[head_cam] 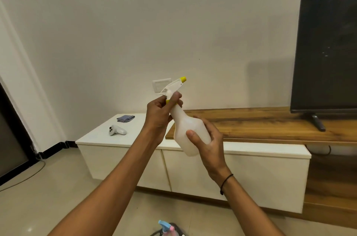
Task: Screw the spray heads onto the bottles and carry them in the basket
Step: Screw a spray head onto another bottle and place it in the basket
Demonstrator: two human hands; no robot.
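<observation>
A translucent white bottle [188, 127] is held tilted in front of me, above the low cabinet. My right hand [207, 140] wraps around its lower body. On its neck sits a white spray head [173, 86] with a yellow nozzle tip and a yellow collar. My left hand [161, 111] pinches that collar, fingers closed around the neck. At the bottom edge of the view, the blue and pink spray heads [167, 227] of other bottles poke up from a dark basket [154, 233] that is mostly cut off.
A low white cabinet [251, 174] stands ahead with a white controller [116, 130] and a folded grey-blue cloth [125, 118] on its top. A wooden shelf [270, 125] carries a dark television [328, 42] at the right. A cable [29, 176] lies on the tiled floor at left.
</observation>
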